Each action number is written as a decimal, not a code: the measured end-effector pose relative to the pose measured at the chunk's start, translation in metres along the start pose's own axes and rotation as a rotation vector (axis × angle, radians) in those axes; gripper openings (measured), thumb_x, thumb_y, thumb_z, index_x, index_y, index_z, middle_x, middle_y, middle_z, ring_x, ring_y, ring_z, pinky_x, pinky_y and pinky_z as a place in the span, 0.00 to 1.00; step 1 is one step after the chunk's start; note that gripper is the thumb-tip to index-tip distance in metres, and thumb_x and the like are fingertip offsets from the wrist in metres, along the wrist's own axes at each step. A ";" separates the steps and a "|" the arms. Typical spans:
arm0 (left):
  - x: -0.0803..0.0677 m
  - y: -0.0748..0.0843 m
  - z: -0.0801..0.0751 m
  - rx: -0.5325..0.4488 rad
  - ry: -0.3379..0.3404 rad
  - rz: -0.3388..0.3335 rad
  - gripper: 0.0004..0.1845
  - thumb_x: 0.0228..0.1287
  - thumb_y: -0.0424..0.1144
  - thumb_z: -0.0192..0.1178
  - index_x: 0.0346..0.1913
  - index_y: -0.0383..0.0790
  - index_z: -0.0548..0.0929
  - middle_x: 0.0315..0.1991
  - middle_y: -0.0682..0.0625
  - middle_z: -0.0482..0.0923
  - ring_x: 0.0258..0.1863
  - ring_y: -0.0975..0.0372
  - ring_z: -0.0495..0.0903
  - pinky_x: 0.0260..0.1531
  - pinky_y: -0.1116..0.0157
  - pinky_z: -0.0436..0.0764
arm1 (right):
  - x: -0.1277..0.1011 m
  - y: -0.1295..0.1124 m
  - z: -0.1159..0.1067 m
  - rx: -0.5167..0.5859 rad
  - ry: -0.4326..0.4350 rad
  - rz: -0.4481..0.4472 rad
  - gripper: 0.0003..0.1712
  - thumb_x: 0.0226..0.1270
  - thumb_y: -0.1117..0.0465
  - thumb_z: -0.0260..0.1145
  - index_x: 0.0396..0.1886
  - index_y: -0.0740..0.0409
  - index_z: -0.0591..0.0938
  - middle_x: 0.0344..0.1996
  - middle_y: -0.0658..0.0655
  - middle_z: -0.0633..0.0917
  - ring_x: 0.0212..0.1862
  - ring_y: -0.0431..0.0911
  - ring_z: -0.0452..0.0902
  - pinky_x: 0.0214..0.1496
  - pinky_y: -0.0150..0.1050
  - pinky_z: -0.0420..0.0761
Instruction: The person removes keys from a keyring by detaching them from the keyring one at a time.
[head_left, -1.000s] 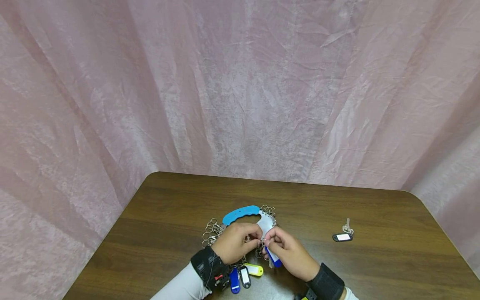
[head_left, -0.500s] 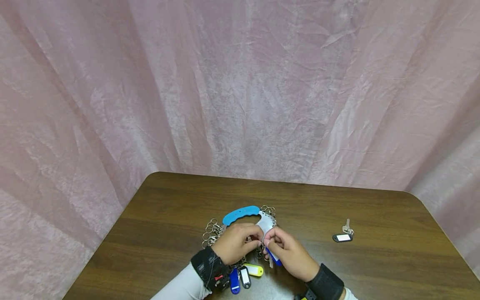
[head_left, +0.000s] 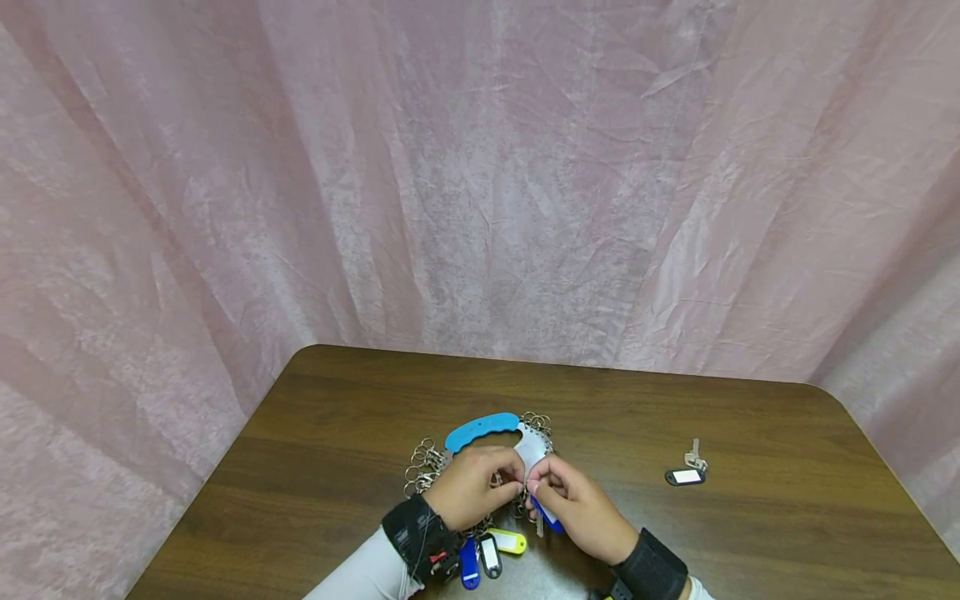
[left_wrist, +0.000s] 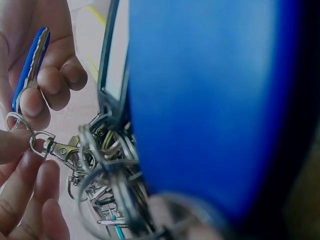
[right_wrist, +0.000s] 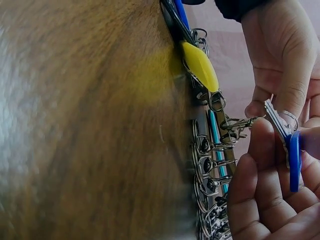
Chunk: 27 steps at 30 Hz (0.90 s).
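A key holder with a blue handle (head_left: 480, 428) and a pale metal plate (head_left: 531, 448) lies on the table, hung with swivel clasps and split rings. In the head view my left hand (head_left: 472, 483) is over its near part, and my right hand (head_left: 577, 508) meets it fingertip to fingertip. The left wrist view shows my left fingers pinching the loop of a swivel clasp (left_wrist: 64, 151). A small split ring (left_wrist: 19, 120) overlaps that loop. My right hand pinches this ring, with a key (right_wrist: 276, 119) and a blue key tag (right_wrist: 295, 165) on it against its fingers.
Blue (head_left: 469, 563), black (head_left: 491, 556) and yellow (head_left: 508, 540) key tags hang at the holder's near side. More split rings (head_left: 424, 462) fan out at its left. A separate key with a black tag (head_left: 685, 476) lies on the wooden table (head_left: 750, 533) to the right.
Both hands stay in the same place. Under the right hand the key and blue tag have shifted very slightly.
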<state>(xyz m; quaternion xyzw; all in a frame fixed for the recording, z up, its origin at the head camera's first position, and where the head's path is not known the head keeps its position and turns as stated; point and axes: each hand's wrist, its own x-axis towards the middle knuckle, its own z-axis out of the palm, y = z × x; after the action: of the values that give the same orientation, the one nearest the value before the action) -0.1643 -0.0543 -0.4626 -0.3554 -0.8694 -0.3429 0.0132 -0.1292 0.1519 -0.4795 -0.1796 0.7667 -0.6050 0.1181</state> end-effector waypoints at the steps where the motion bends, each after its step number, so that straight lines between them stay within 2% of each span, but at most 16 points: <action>1: 0.000 0.000 0.000 -0.007 -0.001 -0.005 0.06 0.62 0.35 0.68 0.34 0.49 0.82 0.32 0.58 0.83 0.35 0.70 0.80 0.39 0.74 0.78 | 0.000 0.000 0.000 -0.005 0.001 -0.003 0.11 0.79 0.58 0.56 0.45 0.64 0.75 0.36 0.64 0.83 0.37 0.40 0.83 0.41 0.34 0.84; 9: 0.000 0.001 -0.001 -0.018 -0.010 -0.043 0.05 0.62 0.34 0.68 0.36 0.48 0.84 0.33 0.57 0.85 0.35 0.71 0.81 0.39 0.73 0.79 | -0.001 -0.001 0.000 -0.015 -0.007 -0.030 0.11 0.79 0.58 0.56 0.45 0.64 0.76 0.36 0.67 0.83 0.37 0.40 0.83 0.41 0.34 0.84; 15: -0.001 0.001 -0.002 -0.027 -0.022 -0.071 0.03 0.63 0.35 0.67 0.35 0.47 0.84 0.33 0.57 0.85 0.34 0.75 0.79 0.38 0.73 0.80 | -0.001 -0.001 0.001 -0.010 -0.011 -0.045 0.11 0.79 0.59 0.56 0.44 0.64 0.76 0.36 0.66 0.83 0.37 0.40 0.83 0.41 0.34 0.84; 27: 0.000 0.002 -0.003 -0.037 -0.007 -0.033 0.06 0.62 0.33 0.68 0.32 0.48 0.84 0.31 0.58 0.85 0.34 0.75 0.78 0.38 0.72 0.80 | 0.000 -0.001 0.001 -0.021 0.001 -0.042 0.11 0.78 0.58 0.57 0.43 0.63 0.77 0.35 0.64 0.83 0.36 0.41 0.83 0.39 0.35 0.84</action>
<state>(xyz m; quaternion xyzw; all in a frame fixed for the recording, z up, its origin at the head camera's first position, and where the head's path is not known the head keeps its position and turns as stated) -0.1638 -0.0550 -0.4596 -0.3427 -0.8686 -0.3578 -0.0021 -0.1282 0.1509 -0.4791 -0.1965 0.7690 -0.5994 0.1032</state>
